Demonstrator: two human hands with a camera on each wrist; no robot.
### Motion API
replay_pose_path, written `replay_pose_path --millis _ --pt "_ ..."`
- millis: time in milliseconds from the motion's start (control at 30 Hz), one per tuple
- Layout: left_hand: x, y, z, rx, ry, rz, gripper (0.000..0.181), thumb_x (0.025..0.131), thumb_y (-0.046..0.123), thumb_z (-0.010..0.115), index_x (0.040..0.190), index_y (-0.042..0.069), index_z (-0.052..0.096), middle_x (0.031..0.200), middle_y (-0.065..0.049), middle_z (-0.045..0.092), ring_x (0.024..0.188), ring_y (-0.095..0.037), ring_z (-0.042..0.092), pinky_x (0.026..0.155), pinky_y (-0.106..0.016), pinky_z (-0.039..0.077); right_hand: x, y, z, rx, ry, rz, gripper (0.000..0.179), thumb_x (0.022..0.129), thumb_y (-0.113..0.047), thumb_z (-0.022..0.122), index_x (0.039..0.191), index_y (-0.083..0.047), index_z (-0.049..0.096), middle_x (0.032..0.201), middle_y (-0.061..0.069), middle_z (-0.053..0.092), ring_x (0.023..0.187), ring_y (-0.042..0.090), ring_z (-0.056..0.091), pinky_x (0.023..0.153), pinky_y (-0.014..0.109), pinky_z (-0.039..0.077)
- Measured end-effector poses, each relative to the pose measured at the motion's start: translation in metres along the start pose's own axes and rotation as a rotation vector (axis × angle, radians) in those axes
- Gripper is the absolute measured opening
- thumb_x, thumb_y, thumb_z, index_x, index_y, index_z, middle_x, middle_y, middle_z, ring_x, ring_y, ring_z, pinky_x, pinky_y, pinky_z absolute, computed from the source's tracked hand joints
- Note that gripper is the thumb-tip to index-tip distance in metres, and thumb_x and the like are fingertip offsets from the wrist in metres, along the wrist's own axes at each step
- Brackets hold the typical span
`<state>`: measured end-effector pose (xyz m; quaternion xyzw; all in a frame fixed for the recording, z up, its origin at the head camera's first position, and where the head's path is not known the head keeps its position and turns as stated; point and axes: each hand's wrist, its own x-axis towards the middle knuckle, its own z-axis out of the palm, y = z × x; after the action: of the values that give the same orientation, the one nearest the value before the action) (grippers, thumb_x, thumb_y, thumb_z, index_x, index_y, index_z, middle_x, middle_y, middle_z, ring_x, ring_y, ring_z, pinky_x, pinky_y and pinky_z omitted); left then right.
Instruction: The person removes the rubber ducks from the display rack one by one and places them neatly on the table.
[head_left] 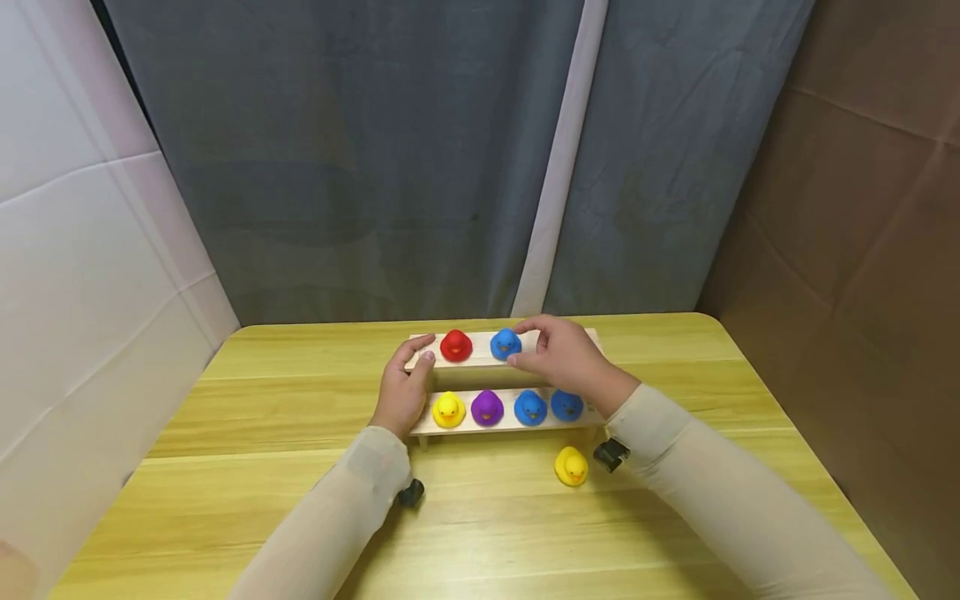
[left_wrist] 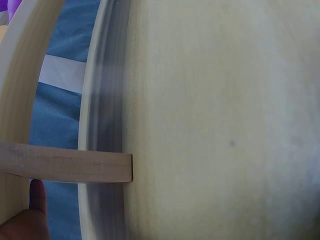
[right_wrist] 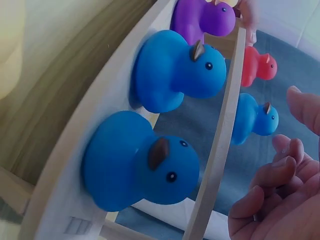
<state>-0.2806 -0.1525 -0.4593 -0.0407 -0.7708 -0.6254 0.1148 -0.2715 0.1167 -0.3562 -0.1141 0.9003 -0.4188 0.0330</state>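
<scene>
A two-step wooden rack (head_left: 482,347) stands toward the back of the table. My left hand (head_left: 401,390) grips its left end, thumb at the front edge of the upper board. On that board sit a red rubber duck (head_left: 456,346) and a blue rubber duck (head_left: 506,343). My right hand (head_left: 567,360) has thumb and forefinger spread around the blue duck; in the right wrist view the fingertips (right_wrist: 282,142) are slightly apart from it. The lower board bears a yellow duck (head_left: 448,410), a purple duck (head_left: 487,407) and two blue ducks (head_left: 530,407), the outer partly covered by my right hand.
Another yellow duck (head_left: 572,467) lies on the wooden table (head_left: 487,533) in front of the rack's right end. A grey curtain (head_left: 337,167) hangs behind the table, with pale cloth (head_left: 90,250) to the left and brown cloth (head_left: 847,250) to the right.
</scene>
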Motion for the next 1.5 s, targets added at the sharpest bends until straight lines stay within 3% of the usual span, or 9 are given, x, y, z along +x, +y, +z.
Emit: replay_pose_path --millis 600,1133,1500 --pt "-0.004 0.001 0.002 -0.005 -0.01 -0.033 0.036 0.111 0.025 0.052 0.146 0.02 0.061 0.158 -0.006 0.051 0.154 -0.027 0.036 0.13 -0.052 0.022 0.014 -0.009 0.004 -0.057 -0.026 0.071 0.056 0.091 -0.033 0.084 0.141 -0.018 0.065 0.086 0.009 0.057 0.072 0.024 0.053 0.057 0.03 0.043" --pt "-0.003 0.001 0.003 -0.002 -0.014 -0.05 0.036 0.111 0.027 0.051 0.146 0.023 0.061 0.16 -0.004 0.05 0.155 -0.027 0.034 0.13 -0.054 0.02 0.016 -0.007 0.008 -0.088 -0.015 0.047 0.049 0.091 -0.032 0.084 0.135 -0.017 0.068 0.083 0.007 0.057 0.071 0.022 0.053 0.059 0.031 0.043" --pt "-0.001 0.0 0.003 0.001 -0.013 -0.051 0.039 0.111 0.027 0.05 0.149 0.017 0.058 0.16 -0.004 0.049 0.155 -0.027 0.035 0.13 -0.054 0.021 0.013 -0.01 0.005 -0.105 -0.026 0.05 0.047 0.092 -0.031 0.084 0.134 -0.018 0.069 0.081 0.006 0.056 0.069 0.022 0.053 0.057 0.03 0.042"
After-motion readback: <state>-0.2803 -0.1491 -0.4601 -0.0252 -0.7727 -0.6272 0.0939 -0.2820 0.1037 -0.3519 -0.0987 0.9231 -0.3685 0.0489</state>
